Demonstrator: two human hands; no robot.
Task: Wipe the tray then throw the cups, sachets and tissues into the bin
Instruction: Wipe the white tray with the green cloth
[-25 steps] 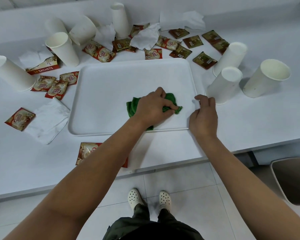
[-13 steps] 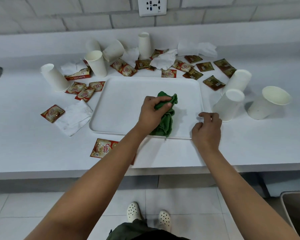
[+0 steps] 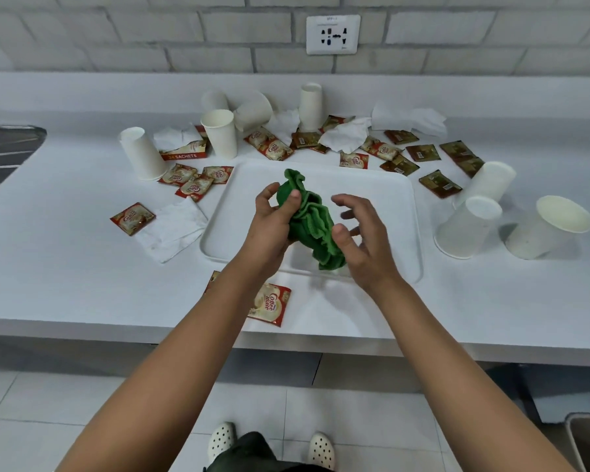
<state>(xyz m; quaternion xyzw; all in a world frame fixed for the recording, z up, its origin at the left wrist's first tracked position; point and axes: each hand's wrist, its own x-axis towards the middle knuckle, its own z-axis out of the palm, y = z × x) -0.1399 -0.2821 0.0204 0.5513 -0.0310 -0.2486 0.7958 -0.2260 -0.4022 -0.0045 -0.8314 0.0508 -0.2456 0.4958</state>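
Note:
My left hand (image 3: 275, 221) grips a crumpled green cloth (image 3: 312, 221) and holds it in the air above the white tray (image 3: 389, 206). My right hand (image 3: 361, 238) is beside the cloth with fingers spread, its thumb touching the cloth's lower folds. White paper cups lie around the tray: one upside down at the left (image 3: 142, 153), one upright behind it (image 3: 220, 132), several toppled at the right (image 3: 467, 228). Sachets (image 3: 269, 303) and tissues (image 3: 171, 228) are scattered over the counter.
A sachet box (image 3: 184, 153) sits at the back left. A steel sink edge (image 3: 4, 144) shows at far left. The bin's rim (image 3: 586, 437) stands on the floor at the lower right. A wall socket (image 3: 332, 34) is above the counter.
My left hand lifted the cloth off the tray. My right hand left the tray's near right edge and came up to the cloth. The view rose and pulled back.

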